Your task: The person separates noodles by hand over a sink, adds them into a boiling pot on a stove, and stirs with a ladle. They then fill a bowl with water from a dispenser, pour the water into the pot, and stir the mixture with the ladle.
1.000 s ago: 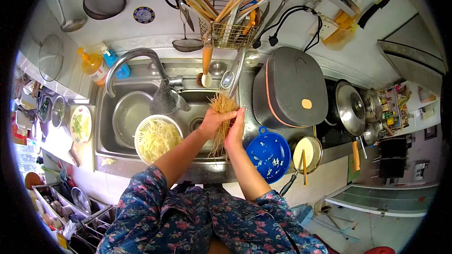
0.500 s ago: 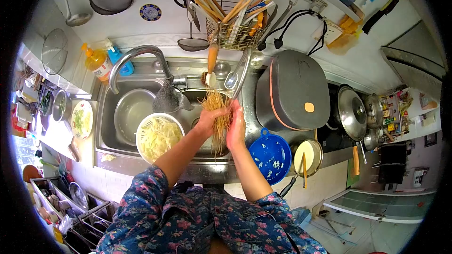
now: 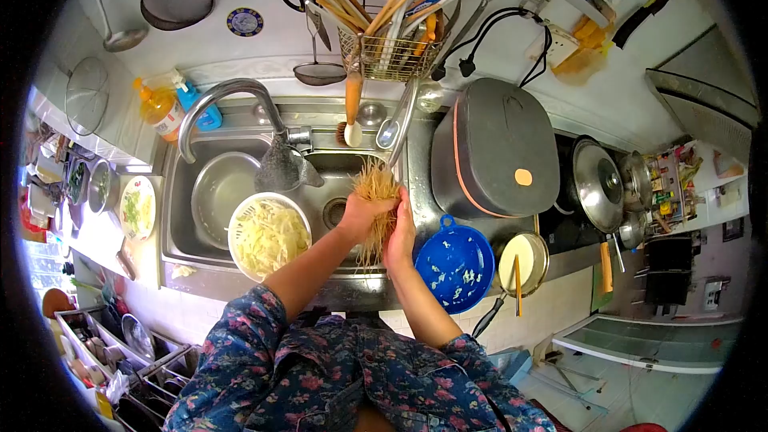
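From here I see L hand gripping a thin tan strand bundle over sink, R hand cupped against it; white colander w/ veg shreds L of L hand, blue colander nr R hand.

Sink drain | more visible now (left hand shifted slightly)

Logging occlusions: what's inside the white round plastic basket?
White round plastic basket: pale yellow-green shreds, likely vegetable, heaped inside. They cover its bottom, so anything beneath can't be seen.
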`<state>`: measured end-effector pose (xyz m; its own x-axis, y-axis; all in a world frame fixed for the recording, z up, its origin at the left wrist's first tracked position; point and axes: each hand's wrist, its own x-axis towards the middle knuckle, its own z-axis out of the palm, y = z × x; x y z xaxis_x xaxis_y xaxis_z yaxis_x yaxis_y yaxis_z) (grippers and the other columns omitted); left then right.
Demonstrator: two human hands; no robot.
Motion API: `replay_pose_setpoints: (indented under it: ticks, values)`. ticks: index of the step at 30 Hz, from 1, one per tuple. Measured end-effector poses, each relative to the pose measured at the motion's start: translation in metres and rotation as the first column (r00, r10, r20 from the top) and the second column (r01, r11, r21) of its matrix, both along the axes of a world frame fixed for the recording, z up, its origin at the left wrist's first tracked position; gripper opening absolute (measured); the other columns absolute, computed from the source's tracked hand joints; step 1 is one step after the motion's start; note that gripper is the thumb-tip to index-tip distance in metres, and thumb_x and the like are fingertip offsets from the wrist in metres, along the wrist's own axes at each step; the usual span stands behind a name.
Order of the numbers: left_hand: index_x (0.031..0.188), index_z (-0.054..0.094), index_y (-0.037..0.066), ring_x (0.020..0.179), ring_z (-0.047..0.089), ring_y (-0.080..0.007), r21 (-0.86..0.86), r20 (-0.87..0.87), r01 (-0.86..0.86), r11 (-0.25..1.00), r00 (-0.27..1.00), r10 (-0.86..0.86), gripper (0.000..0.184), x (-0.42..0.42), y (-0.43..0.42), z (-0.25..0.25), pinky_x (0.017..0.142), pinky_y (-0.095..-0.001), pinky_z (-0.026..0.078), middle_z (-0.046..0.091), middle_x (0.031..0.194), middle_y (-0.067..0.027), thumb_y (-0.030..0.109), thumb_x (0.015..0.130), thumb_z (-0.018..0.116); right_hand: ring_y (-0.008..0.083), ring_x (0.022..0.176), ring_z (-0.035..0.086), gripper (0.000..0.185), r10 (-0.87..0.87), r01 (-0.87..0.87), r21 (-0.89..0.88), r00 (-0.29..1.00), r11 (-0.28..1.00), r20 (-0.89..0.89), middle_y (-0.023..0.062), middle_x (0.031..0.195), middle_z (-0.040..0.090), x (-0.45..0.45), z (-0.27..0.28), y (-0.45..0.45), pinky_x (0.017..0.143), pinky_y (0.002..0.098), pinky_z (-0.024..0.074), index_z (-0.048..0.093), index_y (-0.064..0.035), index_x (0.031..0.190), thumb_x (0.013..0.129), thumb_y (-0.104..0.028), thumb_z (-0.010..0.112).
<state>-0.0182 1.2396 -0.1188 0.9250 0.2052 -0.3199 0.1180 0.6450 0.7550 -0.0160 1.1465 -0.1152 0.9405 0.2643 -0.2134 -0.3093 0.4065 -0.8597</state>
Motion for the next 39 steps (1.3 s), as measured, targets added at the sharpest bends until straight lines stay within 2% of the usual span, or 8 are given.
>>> replay_pose_setpoints:
  ticks: [3,5,9,14,21,27,35,39]
  values:
    - [0.106,0.057,0.003,0.085,0.060,-0.0167,-0.070,0.038,0.009,0.998,0.999,-0.006,0.032,0.002,0.009,-0.003,0.076,-0.0313,0.050,0.062,0.097,-0.0059,0.003,0.075,0.067,0.0242,0.132,0.028,0.057,0.053,-0.051,-0.040,0.998,0.998,0.044,0.0143,0.145,0.027,0.005,0.006,0.005,0.108,0.0340,0.0235,0.032,-0.0013,0.138,0.096,-0.039,0.037]
    - [0.105,0.058,0.004,0.084,0.060,-0.0173,-0.114,0.026,0.000,0.994,1.000,0.003,0.030,0.007,0.014,-0.006,0.074,-0.0320,0.050,0.062,0.096,-0.0059,0.004,0.076,0.066,0.0287,0.133,0.025,0.052,0.145,-0.040,-0.437,0.967,0.899,0.210,0.0185,0.145,0.025,0.011,0.018,0.001,0.108,0.0348,0.0205,0.037,-0.0032,0.136,0.097,-0.037,0.036]
    - [0.105,0.058,0.004,0.083,0.061,-0.0185,-0.176,0.003,-0.038,0.984,0.999,0.039,0.029,0.009,0.019,-0.017,0.073,-0.0330,0.050,0.062,0.095,-0.0062,0.004,0.077,0.064,0.0295,0.134,0.024,0.051,0.265,0.061,-0.688,0.895,0.723,0.358,0.0204,0.146,0.021,0.017,0.015,0.003,0.107,0.0354,0.0227,0.047,-0.0052,0.130,0.096,-0.042,0.036]
    - [0.107,0.056,0.005,0.083,0.061,-0.0194,-0.243,0.008,0.047,0.969,0.999,-0.047,0.031,0.008,0.025,-0.020,0.073,-0.0329,0.051,0.062,0.095,-0.0070,0.004,0.077,0.063,0.0274,0.128,0.037,0.050,0.332,-0.014,-0.627,0.857,0.779,0.393,0.0178,0.128,0.051,0.029,0.021,-0.005,0.105,0.0331,0.0268,0.051,-0.0002,0.125,0.096,-0.040,0.038]
    - [0.108,0.053,0.004,0.084,0.061,-0.0194,-0.200,0.100,0.158,0.967,0.985,-0.141,0.036,0.002,0.015,-0.018,0.074,-0.0331,0.051,0.061,0.093,-0.0068,0.002,0.074,0.065,0.0211,0.118,0.047,0.046,0.176,-0.095,-0.341,0.961,0.935,0.213,0.0137,0.128,0.052,0.021,0.025,-0.019,0.101,0.0314,0.0330,0.052,0.0008,0.124,0.097,-0.035,0.039]
    - [0.105,0.053,0.005,0.080,0.059,-0.0160,-0.090,-0.036,0.172,0.981,0.984,-0.175,0.036,-0.007,0.016,0.000,0.067,-0.0298,0.048,0.059,0.089,-0.0051,0.000,0.072,0.066,0.0219,0.113,0.051,0.044,0.153,-0.043,-0.405,0.958,0.913,0.244,0.0150,0.119,0.057,0.037,0.027,-0.027,0.099,0.0327,0.0359,0.055,0.0024,0.118,0.096,-0.033,0.042]
    - [0.100,0.056,0.005,0.075,0.058,-0.0139,0.240,0.100,0.210,0.948,0.966,-0.240,0.034,0.008,0.018,-0.001,0.067,-0.0295,0.048,0.059,0.085,-0.0022,0.002,0.070,0.070,0.0166,0.106,0.055,0.038,0.086,0.034,-0.397,0.957,0.917,0.278,0.0092,0.112,0.061,0.086,0.019,-0.016,0.092,0.0306,0.0405,0.059,0.0014,0.110,0.096,-0.030,0.044]
    - [0.101,0.055,0.006,0.075,0.058,-0.0135,0.252,0.026,0.176,0.952,0.982,-0.189,0.035,0.002,0.016,-0.002,0.066,-0.0297,0.048,0.059,0.084,-0.0020,0.002,0.070,0.071,0.0168,0.096,0.060,0.022,0.215,0.029,-0.537,0.897,0.843,0.387,0.0083,0.102,0.065,0.113,-0.010,-0.003,0.084,0.0272,0.0444,0.063,-0.0001,0.104,0.092,-0.013,0.050]
